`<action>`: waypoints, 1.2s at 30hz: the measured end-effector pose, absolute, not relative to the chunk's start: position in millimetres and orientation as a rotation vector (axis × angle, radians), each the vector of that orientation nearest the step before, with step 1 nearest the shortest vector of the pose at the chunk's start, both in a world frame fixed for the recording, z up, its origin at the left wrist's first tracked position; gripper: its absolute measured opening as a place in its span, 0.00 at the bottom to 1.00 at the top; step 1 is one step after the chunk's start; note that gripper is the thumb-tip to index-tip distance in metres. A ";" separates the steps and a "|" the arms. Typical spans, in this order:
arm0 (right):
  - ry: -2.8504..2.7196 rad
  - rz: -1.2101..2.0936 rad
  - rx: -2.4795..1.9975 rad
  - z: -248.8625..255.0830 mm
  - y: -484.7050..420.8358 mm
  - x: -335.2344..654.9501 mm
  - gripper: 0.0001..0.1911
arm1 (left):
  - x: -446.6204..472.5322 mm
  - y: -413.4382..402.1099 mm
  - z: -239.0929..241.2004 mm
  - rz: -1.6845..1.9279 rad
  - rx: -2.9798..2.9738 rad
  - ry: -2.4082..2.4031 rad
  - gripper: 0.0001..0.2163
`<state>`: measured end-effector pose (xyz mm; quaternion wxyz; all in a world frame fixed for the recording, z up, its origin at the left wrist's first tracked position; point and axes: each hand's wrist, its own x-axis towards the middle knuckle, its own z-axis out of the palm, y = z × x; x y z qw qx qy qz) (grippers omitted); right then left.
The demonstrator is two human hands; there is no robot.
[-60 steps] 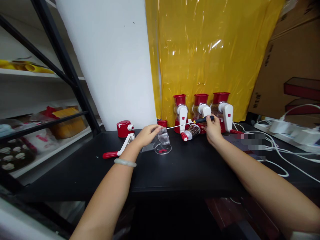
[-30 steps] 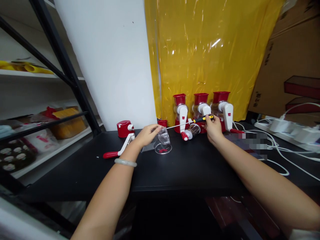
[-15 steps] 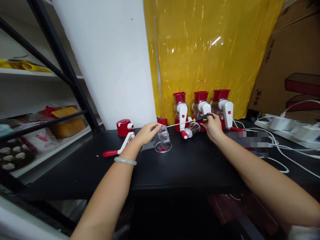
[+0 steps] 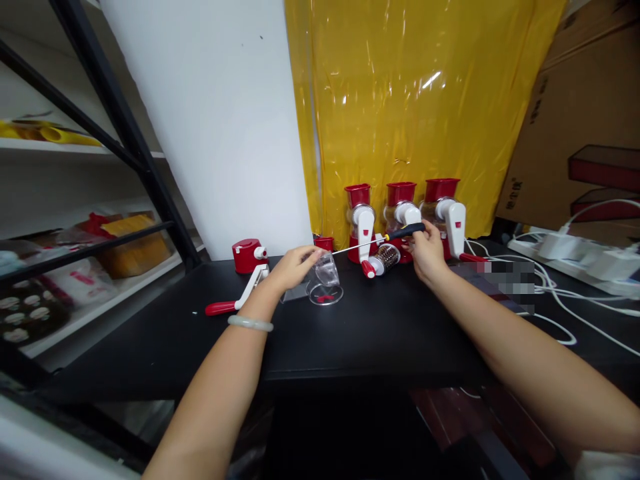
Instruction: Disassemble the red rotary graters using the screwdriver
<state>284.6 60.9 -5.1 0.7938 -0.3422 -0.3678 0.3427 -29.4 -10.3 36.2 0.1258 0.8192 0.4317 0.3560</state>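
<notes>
My left hand (image 4: 294, 267) grips a clear plastic housing (image 4: 326, 279) that lies tilted on the black table (image 4: 350, 333). My right hand (image 4: 425, 253) is closed round the black and yellow handle of a screwdriver (image 4: 380, 241). Its thin shaft runs left, with the tip at the clear housing's top. A metal grater drum with a red knob (image 4: 380, 261) lies just below the shaft. A jade bangle sits on my left wrist.
Three assembled red and white rotary graters (image 4: 403, 217) stand at the back before a yellow plastic sheet. A red cap piece (image 4: 247, 256) and a white crank with a red grip (image 4: 235, 298) lie left. White cables and a power strip (image 4: 575, 257) fill the right. Shelving stands left.
Both hands have stayed nearly in place. The screwdriver handle has shifted slightly in my right hand, its tip still at the clear housing.
</notes>
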 end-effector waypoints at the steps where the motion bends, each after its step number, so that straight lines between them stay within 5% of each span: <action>1: -0.798 0.728 -0.733 -5.7 61.5 284.6 0.21 | -29.4 -10.2 36.2 1.032 2.389 1.259 0.25; 7: -0.831 0.720 -0.730 -4.8 63.6 285.5 0.18 | -29.6 -9.6 36.0 1.029 2.394 1.269 0.25; 18: -0.881 0.680 -0.745 -3.9 56.8 283.1 0.28 | -29.8 -9.4 35.9 1.034 2.397 1.265 0.24; 36: -0.818 0.684 -0.667 3.4 48.2 280.8 0.24 | -28.9 -10.9 36.9 1.024 2.389 1.266 0.26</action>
